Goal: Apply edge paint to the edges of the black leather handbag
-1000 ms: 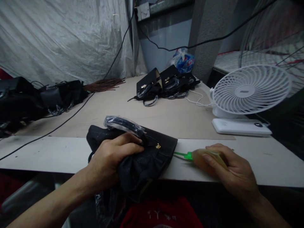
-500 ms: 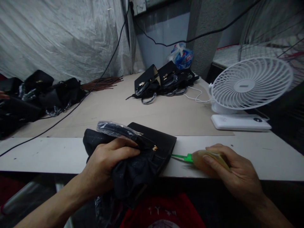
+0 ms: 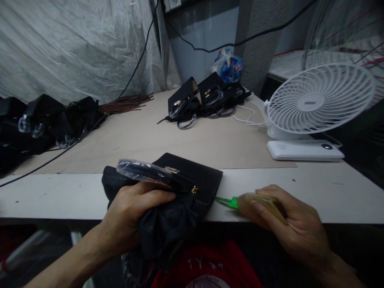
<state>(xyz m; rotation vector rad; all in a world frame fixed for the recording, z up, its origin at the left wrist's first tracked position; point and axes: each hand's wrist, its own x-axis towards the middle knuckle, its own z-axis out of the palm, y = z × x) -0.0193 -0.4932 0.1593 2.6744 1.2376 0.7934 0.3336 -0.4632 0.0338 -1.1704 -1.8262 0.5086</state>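
Observation:
A black handbag point(image 3: 192, 180) lies at the near edge of the white table point(image 3: 300, 192), its handle wrapped in clear plastic point(image 3: 141, 170). My left hand point(image 3: 132, 216) is closed on the bag's left side, gripping the dark material that hangs over the table edge. My right hand point(image 3: 288, 220) is closed round a small yellowish squeeze bottle point(image 3: 261, 202). The bottle's green nozzle point(image 3: 226, 201) points left, and its tip is close to the bag's right edge; I cannot tell whether it touches.
A white desk fan point(image 3: 318, 104) and a white power bank point(image 3: 303, 151) sit at the right. More black handbags point(image 3: 204, 100) stand at the back, others point(image 3: 51, 120) pile at the left. A black cable point(image 3: 72, 142) crosses the brown sheet point(image 3: 180, 142).
The view has shifted slightly. Both hands keep their grips; the handbag has slid a little so more of its flap shows, and the bottle stays by the bag's right edge.

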